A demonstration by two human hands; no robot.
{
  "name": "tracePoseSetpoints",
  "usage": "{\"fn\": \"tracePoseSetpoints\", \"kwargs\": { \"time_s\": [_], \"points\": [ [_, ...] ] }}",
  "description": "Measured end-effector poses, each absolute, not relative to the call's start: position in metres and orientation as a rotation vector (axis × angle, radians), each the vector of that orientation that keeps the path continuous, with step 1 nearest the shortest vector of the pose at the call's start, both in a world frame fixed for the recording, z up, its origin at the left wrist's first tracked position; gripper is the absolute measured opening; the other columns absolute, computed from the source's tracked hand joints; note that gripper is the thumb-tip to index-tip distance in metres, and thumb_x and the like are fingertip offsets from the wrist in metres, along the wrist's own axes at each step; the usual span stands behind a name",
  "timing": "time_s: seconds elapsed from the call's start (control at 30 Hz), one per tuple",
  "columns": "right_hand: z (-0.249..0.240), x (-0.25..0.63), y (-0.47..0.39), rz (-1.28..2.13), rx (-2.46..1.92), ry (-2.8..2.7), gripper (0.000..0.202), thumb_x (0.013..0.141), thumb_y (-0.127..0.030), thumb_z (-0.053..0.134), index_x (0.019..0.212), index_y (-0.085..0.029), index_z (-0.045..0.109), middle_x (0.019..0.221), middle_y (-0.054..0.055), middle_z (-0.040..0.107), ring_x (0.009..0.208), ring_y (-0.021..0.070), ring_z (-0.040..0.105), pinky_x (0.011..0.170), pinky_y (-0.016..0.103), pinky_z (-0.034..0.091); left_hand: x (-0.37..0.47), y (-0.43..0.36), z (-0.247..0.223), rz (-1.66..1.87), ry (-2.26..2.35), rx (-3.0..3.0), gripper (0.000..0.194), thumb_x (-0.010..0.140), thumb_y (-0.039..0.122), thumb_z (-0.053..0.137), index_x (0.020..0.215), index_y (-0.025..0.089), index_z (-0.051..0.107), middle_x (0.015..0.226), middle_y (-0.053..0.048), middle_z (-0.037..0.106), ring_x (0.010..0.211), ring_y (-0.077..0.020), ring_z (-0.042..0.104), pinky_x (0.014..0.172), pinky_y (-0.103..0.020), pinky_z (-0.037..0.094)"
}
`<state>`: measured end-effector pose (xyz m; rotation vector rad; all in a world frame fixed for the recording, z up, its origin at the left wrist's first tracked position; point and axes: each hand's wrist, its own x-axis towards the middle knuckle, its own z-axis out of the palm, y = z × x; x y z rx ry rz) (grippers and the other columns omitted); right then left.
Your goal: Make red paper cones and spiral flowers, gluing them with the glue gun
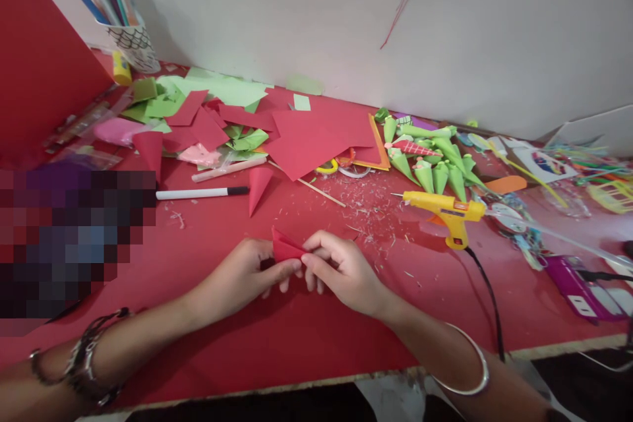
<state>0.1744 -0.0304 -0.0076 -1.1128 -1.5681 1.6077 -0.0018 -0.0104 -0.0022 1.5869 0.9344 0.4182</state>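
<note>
Between my two hands is a small piece of folded or rolled red paper (285, 248), held just above the red tabletop. My left hand (252, 270) grips its left side and lower edge, thumb on the near face. At its right corner my right hand (341, 269) pinches with thumb and forefinger. Some fingertips are hidden behind the paper. Beyond my hands lies a red paper cone (258, 188), its point toward me. A white marker with a black cap (202, 193) lies left of it. Another red cone (150, 150) is farther left.
A yellow hot glue gun (445, 208) lies to the right, its black cord running over the front edge. Green paper cones (440, 165) are heaped behind it. Red and green paper scraps (202, 122) cover the back left, near a pen cup (133, 46). A purple power strip (578, 290) sits far right.
</note>
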Motion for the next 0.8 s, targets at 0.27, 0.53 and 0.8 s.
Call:
{"fn": "tracePoseSetpoints", "kwargs": {
  "time_s": [0.27, 0.53, 0.8],
  "points": [
    [-0.007, 0.1749, -0.0297, 1.488, -1.106, -1.598, 0.011, 0.084, -0.026, 0.045, 0.077, -0.018, 0.045, 0.065, -0.002, 0.056, 0.055, 0.0071, 0.053, 0.052, 0.02, 0.044, -0.0023, -0.0067, 0.0039, 0.555, 1.001, 1.515, 0.03, 0.083, 0.034, 0.043, 0.068, 0.014, 0.058, 0.056, 0.004, 0.053, 0.045, -0.005, 0.042, 0.043, -0.015, 0.034],
    [-0.0044, 0.1753, -0.0266, 1.119, -1.155, -1.838, 0.013, 0.081, -0.024, 0.052, 0.087, -0.017, 0.061, 0.08, 0.002, 0.064, 0.073, 0.0116, 0.059, 0.07, 0.024, 0.045, -0.0054, -0.0095, 0.0028, 0.771, 1.092, 1.853, 0.012, 0.079, 0.024, 0.054, 0.071, 0.017, 0.06, 0.065, 0.003, 0.059, 0.059, -0.0079, 0.052, 0.055, -0.016, 0.04],
    [-0.0065, 0.1808, -0.0266, 0.951, -1.034, -1.994, 0.011, 0.082, -0.021, 0.05, 0.081, -0.017, 0.06, 0.076, 0.002, 0.06, 0.069, 0.0111, 0.055, 0.063, 0.023, 0.043, -0.0064, -0.0138, 0.0007, 0.946, 0.903, 2.075, 0.012, 0.078, 0.014, 0.055, 0.086, 0.018, 0.063, 0.076, 0.001, 0.065, 0.069, -0.0076, 0.059, 0.065, -0.014, 0.046]
  ]
}}
